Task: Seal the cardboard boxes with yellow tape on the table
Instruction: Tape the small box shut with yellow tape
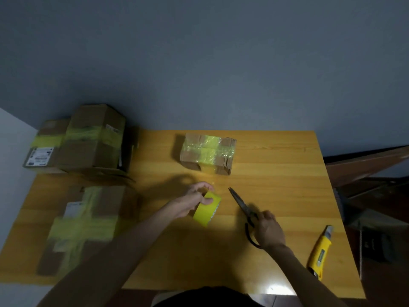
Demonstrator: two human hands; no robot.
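While left hand (193, 201) around tape roll (207, 211), right hand (269, 230) on scissors (240, 203)

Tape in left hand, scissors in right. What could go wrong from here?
1. The scissors in the right hand point toward the left hand gripping the tape roll; a hasty cut might nick fingers.
2. The utility knife lies near the table edge beside the right forearm; a sweep could knock it off.

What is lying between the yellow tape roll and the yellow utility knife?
In the head view, the scissors, held by the right hand, lie between tape roll and utility knife.
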